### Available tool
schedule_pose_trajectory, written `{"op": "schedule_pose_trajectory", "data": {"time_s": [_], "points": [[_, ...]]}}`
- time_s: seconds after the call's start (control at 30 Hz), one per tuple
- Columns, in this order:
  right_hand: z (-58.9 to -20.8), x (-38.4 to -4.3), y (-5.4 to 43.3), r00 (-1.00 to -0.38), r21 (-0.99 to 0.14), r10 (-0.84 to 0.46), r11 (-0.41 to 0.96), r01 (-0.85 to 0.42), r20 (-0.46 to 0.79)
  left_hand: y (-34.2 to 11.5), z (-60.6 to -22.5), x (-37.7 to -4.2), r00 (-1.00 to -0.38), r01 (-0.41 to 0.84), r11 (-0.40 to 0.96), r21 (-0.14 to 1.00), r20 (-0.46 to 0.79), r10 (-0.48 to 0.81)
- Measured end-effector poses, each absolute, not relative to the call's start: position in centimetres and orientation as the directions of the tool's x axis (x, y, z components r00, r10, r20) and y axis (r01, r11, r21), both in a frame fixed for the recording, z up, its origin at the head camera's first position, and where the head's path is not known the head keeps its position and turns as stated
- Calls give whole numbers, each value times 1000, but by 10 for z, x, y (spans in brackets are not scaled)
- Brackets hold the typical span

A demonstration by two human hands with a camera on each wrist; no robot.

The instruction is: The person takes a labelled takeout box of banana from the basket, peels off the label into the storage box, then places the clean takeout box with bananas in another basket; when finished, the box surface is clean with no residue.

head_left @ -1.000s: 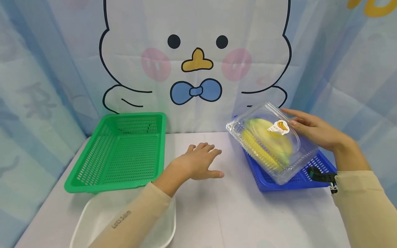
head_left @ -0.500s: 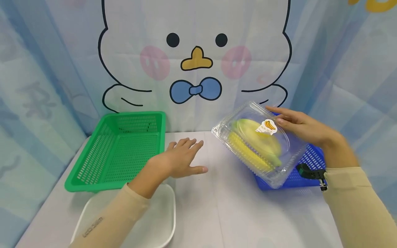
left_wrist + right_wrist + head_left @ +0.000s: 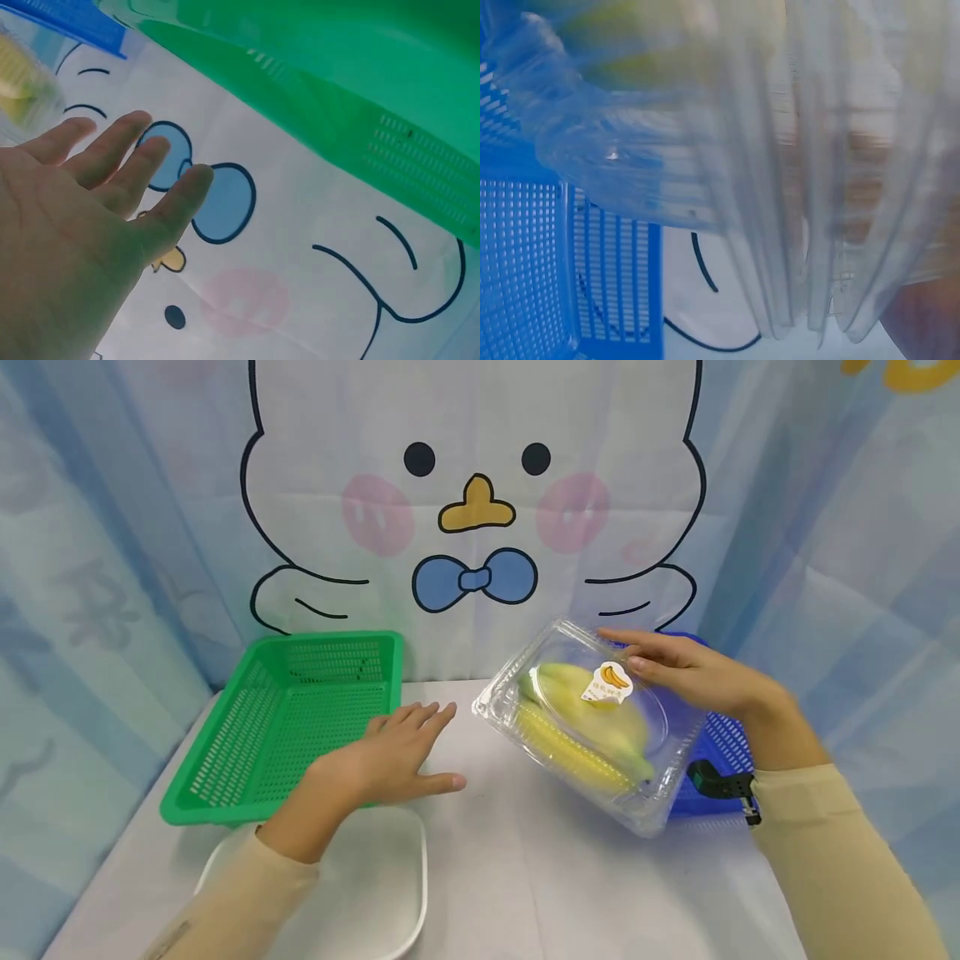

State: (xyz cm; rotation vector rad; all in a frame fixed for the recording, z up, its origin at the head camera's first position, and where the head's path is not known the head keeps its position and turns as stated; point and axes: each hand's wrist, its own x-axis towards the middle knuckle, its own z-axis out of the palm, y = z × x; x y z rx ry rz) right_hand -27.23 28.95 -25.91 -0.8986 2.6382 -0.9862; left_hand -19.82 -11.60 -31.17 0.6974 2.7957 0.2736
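Note:
My right hand (image 3: 701, 677) grips the upper right edge of a clear plastic clamshell box (image 3: 585, 731), which is tilted and held up in front of the blue basket. Through the lid show an ear of yellow corn (image 3: 566, 753) and a rounded yellow-green fruit or vegetable (image 3: 600, 722). A white sticker (image 3: 609, 683) with a banana picture is on the lid. The ribbed plastic wall fills much of the right wrist view. My left hand (image 3: 378, 764) is held palm down with fingers spread, between the green basket (image 3: 300, 814) and the box, holding nothing.
The blue basket (image 3: 723, 760) stands at the right, partly behind the box and right arm. A white tub (image 3: 420, 893) sits at the front left, partly under the left forearm. A printed curtain (image 3: 472, 435) hangs behind the white table (image 3: 525, 877).
The right hand has carried the clamshell box leftward and slightly down, away from over the blue basket. The left hand has moved left, toward the green basket, with its fingers still spread.

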Motion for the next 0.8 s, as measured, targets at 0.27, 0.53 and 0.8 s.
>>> {"op": "schedule_pose_trajectory", "data": {"time_s": [0.27, 0.53, 0.8], "points": [[-272, -270, 268, -737, -646, -675, 544, -535, 43, -141, -313, -192, -868, 415, 864, 285, -159, 470], [-279, -263, 237, -657, -618, -753, 508, -600, 18, -155, -313, -187, -870, 410, 859, 307, -152, 470], [-297, -256, 222, -638, -637, -770, 501, -586, -18, -162, -319, -182, -857, 408, 847, 341, -175, 484]]}}
